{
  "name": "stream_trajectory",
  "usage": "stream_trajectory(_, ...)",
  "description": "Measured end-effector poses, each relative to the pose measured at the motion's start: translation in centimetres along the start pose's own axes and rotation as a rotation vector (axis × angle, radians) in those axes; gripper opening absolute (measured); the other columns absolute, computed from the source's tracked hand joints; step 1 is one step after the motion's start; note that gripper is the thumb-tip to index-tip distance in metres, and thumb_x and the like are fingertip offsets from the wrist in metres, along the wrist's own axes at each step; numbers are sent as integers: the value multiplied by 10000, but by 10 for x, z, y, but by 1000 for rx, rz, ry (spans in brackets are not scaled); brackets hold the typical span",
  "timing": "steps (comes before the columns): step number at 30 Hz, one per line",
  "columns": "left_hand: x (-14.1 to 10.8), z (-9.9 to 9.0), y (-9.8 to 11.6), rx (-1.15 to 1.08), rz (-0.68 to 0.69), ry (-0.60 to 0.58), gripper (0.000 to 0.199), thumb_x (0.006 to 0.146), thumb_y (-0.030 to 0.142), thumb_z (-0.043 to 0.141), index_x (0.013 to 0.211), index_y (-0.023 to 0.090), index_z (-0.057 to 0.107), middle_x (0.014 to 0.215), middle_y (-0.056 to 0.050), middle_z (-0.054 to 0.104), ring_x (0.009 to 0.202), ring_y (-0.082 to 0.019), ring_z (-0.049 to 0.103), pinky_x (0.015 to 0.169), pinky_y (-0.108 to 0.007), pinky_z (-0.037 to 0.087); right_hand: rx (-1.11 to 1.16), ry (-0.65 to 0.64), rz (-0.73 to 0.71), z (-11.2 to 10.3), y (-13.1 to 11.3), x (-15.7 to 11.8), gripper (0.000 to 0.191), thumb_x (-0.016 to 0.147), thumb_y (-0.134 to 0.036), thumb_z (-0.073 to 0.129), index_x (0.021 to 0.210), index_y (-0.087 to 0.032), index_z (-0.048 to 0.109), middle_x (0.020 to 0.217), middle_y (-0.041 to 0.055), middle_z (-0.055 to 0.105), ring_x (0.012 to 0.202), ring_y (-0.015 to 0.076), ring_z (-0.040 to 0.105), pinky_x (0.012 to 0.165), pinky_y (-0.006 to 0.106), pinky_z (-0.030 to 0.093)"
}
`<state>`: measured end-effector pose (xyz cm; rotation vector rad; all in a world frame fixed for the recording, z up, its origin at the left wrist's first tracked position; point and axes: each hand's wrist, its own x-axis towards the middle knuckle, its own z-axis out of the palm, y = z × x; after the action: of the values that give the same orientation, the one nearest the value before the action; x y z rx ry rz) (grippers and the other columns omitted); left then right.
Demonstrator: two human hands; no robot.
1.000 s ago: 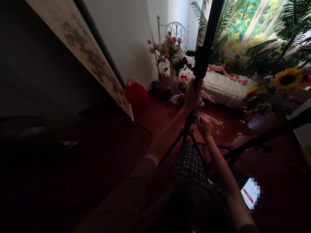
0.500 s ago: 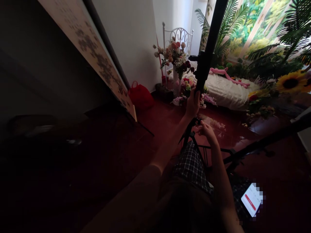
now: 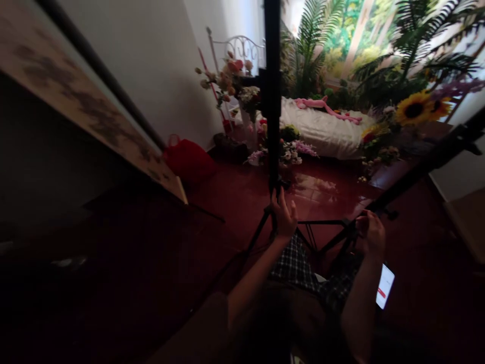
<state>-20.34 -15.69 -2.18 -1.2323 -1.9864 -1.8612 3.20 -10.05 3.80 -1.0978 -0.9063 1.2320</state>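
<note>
Just beyond the plaid-clad legs (image 3: 293, 260), left hand (image 3: 285, 217) has fingers half spread at the bottom of the upright stand (image 3: 273, 101), contact unclear; right hand (image 3: 372, 233), off to the legs' right, curls its fingers by the lower end of the slanted stand (image 3: 413, 179), can't tell if gripping. Risk, my read: neither hand visibly clamps a column, so a loose lock or a knock from the legs could drop or tip the upright stand. Its long axis runs near vertical, top out of frame; slanted one points up-right, away from the legs.
</note>
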Motion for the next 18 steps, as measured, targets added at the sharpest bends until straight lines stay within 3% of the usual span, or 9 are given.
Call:
stream_trajectory(2, -32, 12, 10, -32, -1, -119, 623, 957, 377, 438, 1524, 189, 260, 1593, -194, 198, 1501, -307, 196, 1204, -534, 222, 12, 71, -6, -11, 0, 2, 426, 623, -523, 766, 857, -180, 669, 569, -47, 653, 475, 70, 576, 479, 167, 449)
stream_trajectory(4, -48, 29, 30, -97, 32, -226, 609, 960, 379, 436, 1518, 200, 271, 1592, -182, 222, 1508, -295, 181, 1212, -532, 204, 13, 101, -2, -17, 0, 2, 433, 614, -529, 763, 845, -176, 669, 569, -44, 652, 472, 72, 574, 477, 174, 444)
stream_trajectory(6, -48, 53, 57, -194, 106, -312, 560, 974, 397, 403, 1491, 200, 316, 1561, -174, 298, 1492, -268, 236, 1210, -507, 228, 12, 129, 1, -20, 0, 3, 443, 607, -541, 762, 833, -171, 670, 561, -41, 648, 458, 72, 562, 467, 177, 429)
stream_trajectory(11, -20, 128, 130, -487, 318, -515, 528, 975, 518, 350, 1367, 174, 435, 1355, -162, 551, 1299, -225, 504, 1109, -422, 392, 86, 138, -1, -27, 3, 8, 457, 590, -554, 773, 814, -173, 656, 554, -43, 636, 454, 74, 548, 460, 183, 415)
stream_trajectory(14, -19, 167, 156, -522, 203, -670, 492, 966, 543, 366, 1247, 161, 500, 1072, -126, 677, 970, -199, 663, 842, -328, 511, 69, 167, -12, -31, 5, 11, 428, 625, -558, 748, 796, -184, 631, 560, -42, 631, 473, 97, 574, 472, 204, 434)
stream_trajectory(16, -25, 182, 161, -470, 124, -727, 436, 957, 538, 400, 1153, 170, 529, 865, -73, 684, 746, -176, 661, 676, -279, 478, 40, 188, -9, -33, 7, 12, 403, 665, -554, 725, 803, -191, 618, 553, -49, 620, 478, 109, 587, 472, 213, 440)
stream_trajectory(18, -31, 191, 158, -423, 106, -706, 379, 949, 521, 437, 1093, 186, 537, 783, -42, 668, 668, -165, 639, 615, -254, 429, 56, 222, 6, -34, 7, 13, 385, 689, -531, 714, 851, -196, 619, 549, -58, 615, 464, 106, 579, 462, 209, 433)
